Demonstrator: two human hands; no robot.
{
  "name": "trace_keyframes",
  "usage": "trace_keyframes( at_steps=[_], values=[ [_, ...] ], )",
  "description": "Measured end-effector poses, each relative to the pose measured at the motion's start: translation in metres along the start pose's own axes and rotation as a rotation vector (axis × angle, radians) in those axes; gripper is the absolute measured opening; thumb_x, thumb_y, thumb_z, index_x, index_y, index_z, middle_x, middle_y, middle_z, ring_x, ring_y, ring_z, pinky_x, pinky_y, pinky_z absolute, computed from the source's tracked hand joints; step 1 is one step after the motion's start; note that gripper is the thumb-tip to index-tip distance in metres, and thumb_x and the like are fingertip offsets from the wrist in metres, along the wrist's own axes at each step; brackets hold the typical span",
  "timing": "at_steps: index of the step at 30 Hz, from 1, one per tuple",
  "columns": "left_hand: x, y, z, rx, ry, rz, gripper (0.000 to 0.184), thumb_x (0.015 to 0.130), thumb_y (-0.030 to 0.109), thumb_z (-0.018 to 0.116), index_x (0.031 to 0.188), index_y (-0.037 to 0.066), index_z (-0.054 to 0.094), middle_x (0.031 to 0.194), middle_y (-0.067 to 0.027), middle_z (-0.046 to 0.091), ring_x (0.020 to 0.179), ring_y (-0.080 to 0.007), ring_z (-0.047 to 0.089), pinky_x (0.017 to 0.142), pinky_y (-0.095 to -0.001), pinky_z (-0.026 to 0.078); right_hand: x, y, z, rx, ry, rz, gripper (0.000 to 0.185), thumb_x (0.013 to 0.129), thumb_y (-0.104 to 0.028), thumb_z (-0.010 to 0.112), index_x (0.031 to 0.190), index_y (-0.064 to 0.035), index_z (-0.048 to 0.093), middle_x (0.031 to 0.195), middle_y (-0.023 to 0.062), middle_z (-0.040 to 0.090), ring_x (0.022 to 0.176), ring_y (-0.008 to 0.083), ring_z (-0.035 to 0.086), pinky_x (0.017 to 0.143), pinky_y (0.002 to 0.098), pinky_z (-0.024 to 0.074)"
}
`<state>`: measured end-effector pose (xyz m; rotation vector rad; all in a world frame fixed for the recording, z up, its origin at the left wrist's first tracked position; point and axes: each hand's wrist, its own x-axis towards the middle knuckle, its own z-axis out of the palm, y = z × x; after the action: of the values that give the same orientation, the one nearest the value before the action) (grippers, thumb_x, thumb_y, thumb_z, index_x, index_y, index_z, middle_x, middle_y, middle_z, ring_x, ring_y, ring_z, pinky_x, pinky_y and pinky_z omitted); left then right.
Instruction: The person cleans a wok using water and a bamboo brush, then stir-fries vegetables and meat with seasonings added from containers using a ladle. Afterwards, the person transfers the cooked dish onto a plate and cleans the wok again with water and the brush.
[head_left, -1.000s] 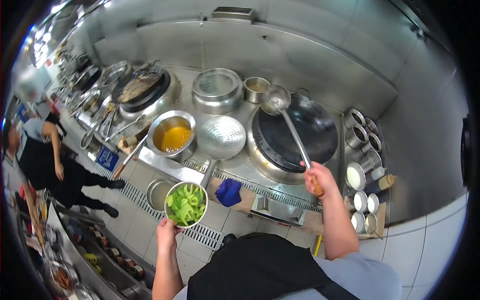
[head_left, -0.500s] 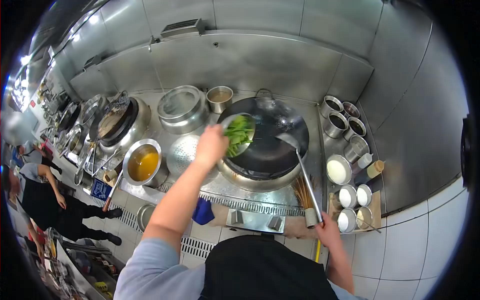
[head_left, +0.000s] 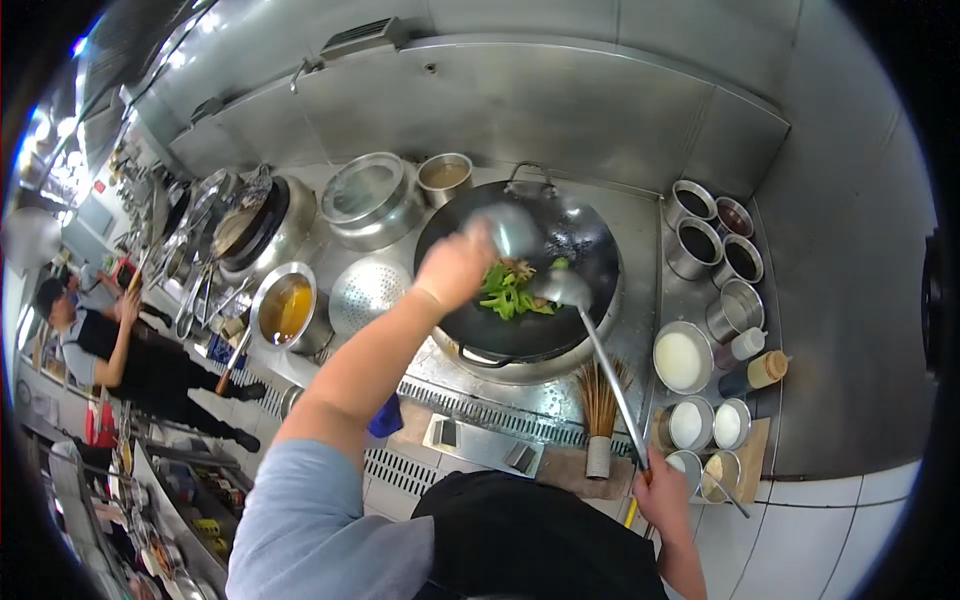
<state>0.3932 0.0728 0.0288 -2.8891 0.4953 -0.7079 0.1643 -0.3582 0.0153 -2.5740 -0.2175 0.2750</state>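
Clearly, I have the left hand [head_left: 458, 268] out over the wok [head_left: 452, 322], its fingers gripping a metal bowl [head_left: 510, 232] that hangs above the pan's far half. The bowl is smeared by motion, so I cannot tell its exact tilt or whether anything remains in it. I see the leafy greens [head_left: 512, 300] lying in the wok near its middle, with some small brownish pieces at their far edge.

Lower down, I have the right hand [head_left: 662, 492] closed around the brown end of a long ladle [head_left: 610, 375]. The ladle's head sits over the wok, just right of the greens (touching them or only in front of them, I cannot say from this angle).

Beside that shaft, on its left, I make out a bristle brush [head_left: 600, 400] at the stove's front edge. Left of the wok I see a perforated strainer [head_left: 370, 297], then a pot [head_left: 319, 322] of amber liquid. Over on the right, metal containers of dark liquid stand near two squeeze bottles. Farther off to the left, I notice a co-worker [head_left: 155, 365] in a dark apron, well apart from the wok.
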Motion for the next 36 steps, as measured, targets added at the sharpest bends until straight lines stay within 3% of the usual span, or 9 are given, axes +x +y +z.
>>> trace_keyframes(
  at_steps=[2,6,9,13,16,28,32,35,36],
  values=[
    [-0.02,0.017,-0.017,0.163,-0.177,0.231,0.016,0.081,0.01,0.053,0.092,0.003,0.061,0.112,-0.0218,0.054,0.07,-0.0295,0.065,0.063,-0.0398,0.055,0.019,0.001,-0.011,-0.123,0.075,-0.052,0.044,0.076,-0.013,0.062,0.118,-0.0076,0.053,0.076,0.0218,0.06,0.071,0.0413,0.061,0.061,0.0484,0.0474],
    [-0.052,-0.033,0.002,-0.178,0.16,-0.564,0.021,0.076,0.007,0.058,0.095,-0.001,0.06,0.107,-0.0222,0.059,0.077,-0.0315,0.067,0.069,-0.0386,0.055,0.042,-0.005,-0.029,0.39,-0.04,0.035,0.034,0.082,-0.007,0.052,0.116,-0.0037,0.054,0.064,0.0101,0.057,0.043,0.0234,0.054,0.041,0.0338,0.0422],
    [-0.098,-0.064,-0.013,-1.081,0.208,-1.219,0.028,0.08,0.012,0.056,0.101,-0.005,0.056,0.078,-0.019,0.066,0.066,-0.025,0.066,0.06,-0.0364,0.052,0.055,-0.035,-0.028,1.018,-0.254,0.153,0.032,0.084,-0.002,0.048,0.116,-0.0031,0.049,0.059,0.0028,0.048,0.038,0.0126,0.045,0.034,0.0261,0.0367],
    [-0.196,-0.066,-0.033,-1.438,0.452,-1.36,0.015,0.081,0.009,0.058,0.092,0.0,0.059,0.074,-0.0075,0.063,0.056,-0.0165,0.061,0.048,-0.0288,0.051,0.081,-0.073,0.027,0.853,-0.185,0.148,0.017,0.089,-0.007,0.047,0.106,-0.0064,0.046,0.053,0.0004,0.038,0.032,0.0119,0.036,0.029,0.0265,0.0332],
    [-0.293,-0.043,-0.077,-1.555,0.66,-1.532,0.017,0.081,0.009,0.057,0.096,0.002,0.059,0.073,-0.006,0.062,0.052,-0.0132,0.057,0.045,-0.0264,0.048,0.099,-0.119,0.036,1.23,-0.639,0.215,0.018,0.089,-0.009,0.046,0.107,-0.0065,0.047,0.053,0.0005,0.039,0.032,0.0127,0.035,0.028,0.0275,0.032],
    [-0.743,0.129,-0.219,-0.389,1.831,-2.227,0.007,0.081,0.005,0.053,0.087,0.003,0.055,0.066,-0.007,0.057,0.048,-0.0145,0.052,0.042,-0.0276,0.042,0.105,-0.299,0.147,0.773,-1.258,0.203,0.02,0.087,-0.009,0.045,0.107,-0.0054,0.049,0.054,0.0021,0.039,0.032,0.0149,0.035,0.03,0.0299,0.0309],
    [-0.852,0.154,-0.271,0.016,1.835,-2.434,0.012,0.083,0.012,0.054,0.082,0.001,0.059,0.068,-0.0101,0.06,0.049,-0.0178,0.053,0.043,-0.0322,0.04,0.092,-0.333,0.179,0.696,-1.397,0.179,0.021,0.087,-0.009,0.045,0.107,-0.0051,0.05,0.054,0.0027,0.039,0.033,0.0157,0.035,0.031,0.0307,0.0306],
    [-0.924,0.173,-0.269,0.042,1.94,-2.35,0.029,0.091,0.02,0.055,0.107,-0.004,0.06,0.087,-0.0163,0.065,0.08,-0.0256,0.064,0.065,-0.0365,0.052,0.076,-0.346,0.189,0.668,-1.419,0.182,0.022,0.086,-0.009,0.045,0.107,-0.0048,0.05,0.054,0.0031,0.039,0.033,0.0162,0.035,0.031,0.0312,0.0303],
    [-0.918,0.163,-0.277,-0.168,2.318,-1.912,0.04,0.095,0.025,0.053,0.119,-0.007,0.05,0.107,-0.0172,0.06,0.088,-0.03,0.065,0.075,-0.0391,0.057,0.07,-0.35,0.191,0.672,-1.406,0.196,0.022,0.086,-0.009,0.045,0.107,-0.0047,0.051,0.055,0.0033,0.039,0.033,0.0164,0.036,0.032,0.0314,0.0302]
  ],
)
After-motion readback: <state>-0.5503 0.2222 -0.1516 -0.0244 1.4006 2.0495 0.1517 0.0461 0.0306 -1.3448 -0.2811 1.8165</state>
